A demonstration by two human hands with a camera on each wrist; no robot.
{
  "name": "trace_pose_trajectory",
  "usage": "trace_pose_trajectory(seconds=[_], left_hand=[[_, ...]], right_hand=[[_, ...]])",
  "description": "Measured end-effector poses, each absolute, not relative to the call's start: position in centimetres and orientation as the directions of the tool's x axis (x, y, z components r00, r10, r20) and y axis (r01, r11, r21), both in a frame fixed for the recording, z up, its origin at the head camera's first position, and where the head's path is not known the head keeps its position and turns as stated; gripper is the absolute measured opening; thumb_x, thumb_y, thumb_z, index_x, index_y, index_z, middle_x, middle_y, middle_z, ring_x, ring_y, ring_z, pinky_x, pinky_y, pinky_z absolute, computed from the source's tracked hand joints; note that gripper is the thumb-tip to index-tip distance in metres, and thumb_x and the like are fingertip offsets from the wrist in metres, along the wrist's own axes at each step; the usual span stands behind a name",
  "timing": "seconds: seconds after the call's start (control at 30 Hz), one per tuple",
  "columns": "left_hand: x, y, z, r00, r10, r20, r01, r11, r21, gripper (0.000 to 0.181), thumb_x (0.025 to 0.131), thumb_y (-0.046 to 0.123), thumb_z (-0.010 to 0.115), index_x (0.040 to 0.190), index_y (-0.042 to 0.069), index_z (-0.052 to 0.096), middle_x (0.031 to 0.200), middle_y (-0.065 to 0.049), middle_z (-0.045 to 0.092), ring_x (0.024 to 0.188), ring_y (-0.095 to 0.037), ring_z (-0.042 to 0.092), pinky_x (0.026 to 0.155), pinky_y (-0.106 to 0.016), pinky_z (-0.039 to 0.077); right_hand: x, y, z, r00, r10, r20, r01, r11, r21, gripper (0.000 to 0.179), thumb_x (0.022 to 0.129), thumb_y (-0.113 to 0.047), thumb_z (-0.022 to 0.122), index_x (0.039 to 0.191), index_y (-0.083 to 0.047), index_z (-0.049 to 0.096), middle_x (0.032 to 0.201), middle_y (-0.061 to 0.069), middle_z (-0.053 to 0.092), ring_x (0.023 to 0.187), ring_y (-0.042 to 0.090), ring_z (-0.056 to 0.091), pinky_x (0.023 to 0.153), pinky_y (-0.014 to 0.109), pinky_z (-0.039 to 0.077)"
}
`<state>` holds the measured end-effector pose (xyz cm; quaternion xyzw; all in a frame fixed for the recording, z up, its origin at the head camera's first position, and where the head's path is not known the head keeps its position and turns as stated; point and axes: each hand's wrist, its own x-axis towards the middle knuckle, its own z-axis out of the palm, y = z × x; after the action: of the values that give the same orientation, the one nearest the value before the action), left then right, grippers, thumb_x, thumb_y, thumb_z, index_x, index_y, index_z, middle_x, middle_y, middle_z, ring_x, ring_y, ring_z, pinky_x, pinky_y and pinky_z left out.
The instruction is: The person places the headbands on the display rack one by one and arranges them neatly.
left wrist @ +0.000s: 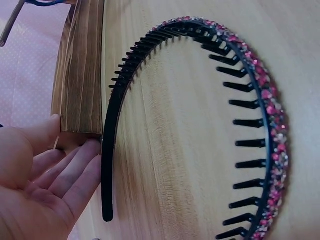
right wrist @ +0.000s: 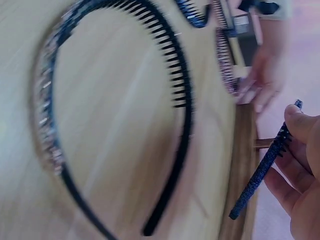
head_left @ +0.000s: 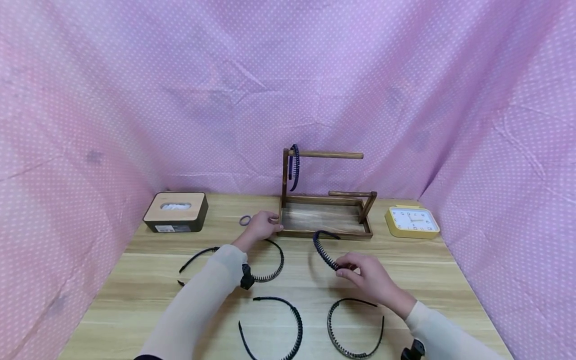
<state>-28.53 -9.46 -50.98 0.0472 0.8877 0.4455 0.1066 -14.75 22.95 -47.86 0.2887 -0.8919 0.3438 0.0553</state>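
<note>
My left hand point(head_left: 262, 227) grips the front left corner of a wooden rack point(head_left: 324, 235), which has a shallow tray, a long upper bar and a short lower bar. In the left wrist view, thumb and fingers hold that corner point(left wrist: 80, 120). A dark toothed headband point(head_left: 296, 172) hangs at the post end of the upper bar. In front of the tray, my right hand point(head_left: 366, 275) pinches a dark blue glittery headband point(right wrist: 260, 175) between thumb and fingers, raised over the table. Another headband, with pink and clear stones point(left wrist: 272, 110), lies beside the left hand.
More toothed headbands lie nearer me, one at centre point(head_left: 299, 320) and one on the right point(head_left: 330, 330). Another point(head_left: 198, 257) is partly hidden by my left sleeve. Around the rack are a tissue box point(head_left: 200, 215), a purple ring-shaped band point(head_left: 241, 220) and a yellow clock point(head_left: 411, 232).
</note>
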Motion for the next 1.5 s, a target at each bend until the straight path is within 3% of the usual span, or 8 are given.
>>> trace_pose_trajectory(seconds=[0.17, 0.4, 0.53, 0.7, 0.83, 1.1, 1.5], left_hand=[[-28.4, -9.3, -51.0, -0.977, 0.170, -0.127, 0.005, 0.618, 0.786, 0.045, 0.095, 0.016, 0.075, 0.135, -0.001, 0.063, 0.116, -0.017, 0.075, 0.094, -0.024, 0.074, 0.086, -0.036, 0.061], [-28.2, -9.0, -50.8, -0.982, 0.160, -0.097, 0.033, 0.657, 0.753, 0.044, 0.095, 0.016, 0.074, 0.135, -0.001, 0.064, 0.113, -0.017, 0.076, 0.097, -0.026, 0.075, 0.088, -0.038, 0.061], [-28.1, -9.0, -50.7, -0.983, 0.154, -0.098, 0.030, 0.664, 0.747, 0.043, 0.095, 0.015, 0.075, 0.134, -0.001, 0.064, 0.114, -0.017, 0.076, 0.104, -0.028, 0.073, 0.090, -0.038, 0.060], [-28.2, -8.9, -50.3, -0.981, 0.155, -0.114, 0.015, 0.653, 0.757, 0.044, 0.093, 0.014, 0.076, 0.132, -0.003, 0.065, 0.115, -0.018, 0.075, 0.105, -0.030, 0.072, 0.090, -0.039, 0.060], [-28.5, -9.0, -50.1, -0.978, 0.151, -0.142, -0.016, 0.625, 0.780, 0.045, 0.092, 0.012, 0.078, 0.132, -0.004, 0.064, 0.115, -0.019, 0.075, 0.099, -0.029, 0.073, 0.083, -0.035, 0.061], [-28.8, -9.1, -49.8, -0.972, 0.128, -0.194, -0.092, 0.555, 0.827, 0.045, 0.092, 0.009, 0.076, 0.134, -0.003, 0.063, 0.117, -0.017, 0.074, 0.093, -0.025, 0.073, 0.072, -0.029, 0.060], [-28.9, -8.8, -50.4, -0.985, 0.112, -0.132, -0.044, 0.573, 0.818, 0.038, 0.092, 0.007, 0.076, 0.127, -0.004, 0.067, 0.113, -0.018, 0.076, 0.095, -0.026, 0.074, 0.072, -0.028, 0.061]], right_hand=[[-14.4, 23.4, -45.3, -0.887, -0.359, 0.292, -0.454, 0.559, -0.694, 0.015, 0.095, -0.014, 0.074, 0.109, -0.011, 0.073, 0.094, -0.005, 0.077, 0.082, 0.003, 0.069, 0.072, 0.026, 0.060], [-15.1, 24.6, -41.5, -0.870, -0.234, 0.433, -0.490, 0.493, -0.719, 0.015, 0.094, 0.000, 0.071, 0.109, -0.002, 0.071, 0.092, 0.009, 0.077, 0.078, 0.013, 0.071, 0.069, 0.019, 0.058], [-15.9, 25.4, -39.1, -0.862, -0.151, 0.484, -0.493, 0.468, -0.733, 0.012, 0.094, 0.003, 0.070, 0.106, 0.003, 0.071, 0.092, 0.015, 0.076, 0.078, 0.009, 0.071, 0.069, 0.017, 0.058], [-17.6, 26.6, -36.8, -0.863, -0.056, 0.502, -0.492, 0.314, -0.812, 0.013, 0.096, 0.008, 0.065, 0.106, 0.016, 0.065, 0.092, 0.002, 0.078, 0.082, 0.004, 0.073, 0.072, 0.022, 0.061], [-19.5, 27.5, -35.7, -0.865, 0.013, 0.502, -0.487, 0.220, -0.845, 0.016, 0.097, 0.004, 0.065, 0.108, 0.014, 0.063, 0.092, -0.006, 0.077, 0.083, 0.006, 0.075, 0.073, 0.024, 0.061], [-23.3, 28.3, -34.8, -0.897, 0.084, 0.433, -0.390, 0.311, -0.867, 0.026, 0.102, -0.014, 0.065, 0.115, 0.008, 0.063, 0.094, -0.014, 0.074, 0.088, 0.002, 0.074, 0.078, 0.023, 0.061], [-27.1, 26.5, -35.0, -0.929, 0.043, 0.367, -0.342, 0.276, -0.898, 0.038, 0.102, -0.014, 0.064, 0.123, 0.018, 0.058, 0.095, -0.008, 0.073, 0.086, 0.002, 0.073, 0.079, 0.024, 0.061]])
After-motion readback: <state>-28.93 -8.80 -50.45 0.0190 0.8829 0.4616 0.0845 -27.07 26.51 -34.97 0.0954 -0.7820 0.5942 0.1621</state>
